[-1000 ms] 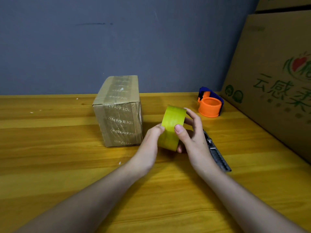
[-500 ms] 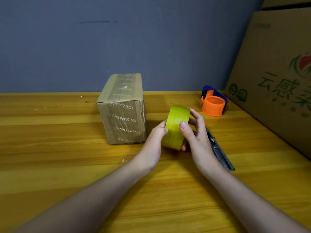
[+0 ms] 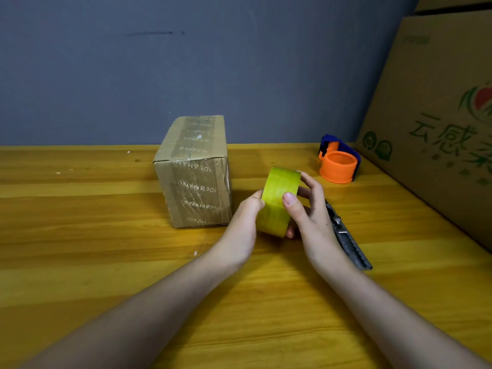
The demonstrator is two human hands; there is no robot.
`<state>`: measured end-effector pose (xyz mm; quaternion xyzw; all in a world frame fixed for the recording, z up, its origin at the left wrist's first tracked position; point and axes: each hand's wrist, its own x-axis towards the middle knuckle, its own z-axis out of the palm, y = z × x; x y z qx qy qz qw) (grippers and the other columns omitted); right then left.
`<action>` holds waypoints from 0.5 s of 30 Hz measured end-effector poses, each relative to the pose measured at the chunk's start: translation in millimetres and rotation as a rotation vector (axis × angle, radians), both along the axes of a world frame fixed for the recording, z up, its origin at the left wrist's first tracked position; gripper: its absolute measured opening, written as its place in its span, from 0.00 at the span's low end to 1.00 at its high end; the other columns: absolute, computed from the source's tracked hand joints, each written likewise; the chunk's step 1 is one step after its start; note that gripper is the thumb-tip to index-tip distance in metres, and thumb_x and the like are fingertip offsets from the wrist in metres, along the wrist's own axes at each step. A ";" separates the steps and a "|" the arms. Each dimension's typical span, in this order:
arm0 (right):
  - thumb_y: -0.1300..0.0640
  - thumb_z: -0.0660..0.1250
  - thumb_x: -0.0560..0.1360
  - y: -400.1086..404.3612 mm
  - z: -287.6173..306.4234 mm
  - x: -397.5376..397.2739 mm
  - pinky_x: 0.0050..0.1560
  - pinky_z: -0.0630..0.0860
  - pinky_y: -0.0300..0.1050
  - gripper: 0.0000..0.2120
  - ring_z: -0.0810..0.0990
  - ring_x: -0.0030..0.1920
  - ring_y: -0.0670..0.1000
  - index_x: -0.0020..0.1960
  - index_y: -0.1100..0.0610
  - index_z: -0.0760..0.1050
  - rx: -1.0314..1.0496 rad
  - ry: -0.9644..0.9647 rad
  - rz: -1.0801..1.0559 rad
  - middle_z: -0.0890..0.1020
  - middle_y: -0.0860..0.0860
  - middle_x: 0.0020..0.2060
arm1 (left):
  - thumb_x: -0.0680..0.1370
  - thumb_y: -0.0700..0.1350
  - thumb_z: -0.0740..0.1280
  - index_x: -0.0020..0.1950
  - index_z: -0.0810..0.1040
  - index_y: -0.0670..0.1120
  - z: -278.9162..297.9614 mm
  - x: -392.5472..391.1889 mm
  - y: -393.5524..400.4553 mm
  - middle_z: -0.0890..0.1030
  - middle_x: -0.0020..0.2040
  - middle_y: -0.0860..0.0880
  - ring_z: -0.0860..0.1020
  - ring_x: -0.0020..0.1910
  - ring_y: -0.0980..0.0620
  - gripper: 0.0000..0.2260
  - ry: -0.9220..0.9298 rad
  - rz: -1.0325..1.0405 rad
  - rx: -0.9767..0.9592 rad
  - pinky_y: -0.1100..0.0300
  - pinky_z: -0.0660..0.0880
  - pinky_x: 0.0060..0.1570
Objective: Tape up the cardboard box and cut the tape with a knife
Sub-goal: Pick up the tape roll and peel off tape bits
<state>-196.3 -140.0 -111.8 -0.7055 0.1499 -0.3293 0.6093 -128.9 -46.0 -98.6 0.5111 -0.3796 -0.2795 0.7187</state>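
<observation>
The cardboard box (image 3: pixel 194 171) stands upright toward the back of the desk (image 3: pixel 80 235), near the grey wall (image 3: pixel 186 62), with bare wood to its left and in front of it. On my right a big printed carton (image 3: pixel 436 123) leans along the desk's edge and closes that side. An orange tape dispenser (image 3: pixel 338 160) sits near the back corner. The knife (image 3: pixel 346 235) lies flat just beside my right wrist, partly hidden by it.

Both forearms reach forward over the desk. I hold the yellow tape roll (image 3: pixel 278 199) on edge, just right of the box and apart from it. My left hand (image 3: pixel 241 225) grips its left side, fingers curled behind. My right hand (image 3: pixel 311 211) clamps it, thumb on the outer face, fingers (image 3: pixel 310 179) over the far rim.
</observation>
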 end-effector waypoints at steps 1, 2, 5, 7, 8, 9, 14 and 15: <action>0.42 0.65 0.67 -0.1 -0.2 -0.3 0.27 0.71 0.32 0.28 0.79 0.44 0.39 0.66 0.40 0.61 -0.002 0.000 0.000 0.73 0.39 0.54 | 0.71 0.44 0.51 0.43 0.74 0.45 -0.3 0.1 -0.1 0.80 0.26 0.50 0.76 0.24 0.58 0.13 -0.003 -0.012 -0.009 0.69 0.74 0.29; 0.42 0.65 0.67 -0.1 0.0 -0.5 0.27 0.71 0.32 0.28 0.79 0.46 0.41 0.66 0.40 0.61 -0.005 0.001 -0.002 0.73 0.39 0.55 | 0.69 0.45 0.50 0.43 0.74 0.45 -0.6 -0.1 -0.2 0.80 0.26 0.49 0.76 0.25 0.57 0.13 -0.008 -0.022 -0.014 0.68 0.74 0.29; 0.42 0.64 0.67 0.3 1.5 -0.6 0.27 0.72 0.32 0.29 0.80 0.42 0.39 0.66 0.41 0.61 -0.005 0.001 0.003 0.73 0.40 0.55 | 0.69 0.44 0.50 0.45 0.73 0.44 -2.8 -0.3 -0.2 0.79 0.26 0.49 0.76 0.25 0.57 0.14 -0.011 -0.017 -0.027 0.67 0.74 0.30; 0.40 0.65 0.67 1.1 2.2 -0.8 0.26 0.72 0.33 0.30 0.79 0.39 0.37 0.66 0.41 0.61 -0.012 0.002 0.011 0.73 0.40 0.55 | 0.72 0.45 0.50 0.45 0.73 0.44 -3.7 -0.5 -0.4 0.80 0.26 0.49 0.76 0.25 0.57 0.13 0.004 -0.001 -0.018 0.68 0.74 0.30; 0.40 0.66 0.67 1.7 2.2 -0.9 0.26 0.72 0.33 0.30 0.79 0.39 0.36 0.66 0.41 0.61 -0.016 0.002 0.015 0.73 0.40 0.55 | 0.75 0.44 0.50 0.44 0.74 0.45 -4.7 -0.1 -1.0 0.80 0.27 0.50 0.76 0.25 0.57 0.13 0.011 0.011 -0.012 0.67 0.74 0.30; 0.41 0.65 0.67 2.0 2.2 -1.2 0.26 0.72 0.33 0.29 0.79 0.38 0.37 0.66 0.41 0.61 -0.018 -0.001 0.017 0.73 0.40 0.54 | 0.77 0.43 0.49 0.43 0.74 0.45 -5.3 0.3 -1.4 0.80 0.27 0.51 0.76 0.25 0.57 0.14 0.014 0.019 -0.002 0.67 0.75 0.30; 0.44 0.64 0.68 1.2 2.2 -0.8 0.26 0.72 0.33 0.28 0.79 0.39 0.36 0.66 0.41 0.61 -0.017 -0.004 0.009 0.73 0.40 0.54 | 0.75 0.43 0.50 0.43 0.74 0.46 -6.3 1.1 -2.2 0.80 0.26 0.51 0.76 0.24 0.59 0.13 -0.025 0.030 0.006 0.69 0.73 0.29; 0.43 0.64 0.68 0.8 1.8 -0.9 0.27 0.72 0.32 0.28 0.79 0.40 0.36 0.66 0.41 0.61 -0.019 -0.001 0.006 0.73 0.39 0.55 | 0.72 0.44 0.50 0.43 0.73 0.46 -5.9 1.1 -2.1 0.79 0.25 0.51 0.76 0.24 0.59 0.13 -0.033 0.019 0.004 0.70 0.73 0.28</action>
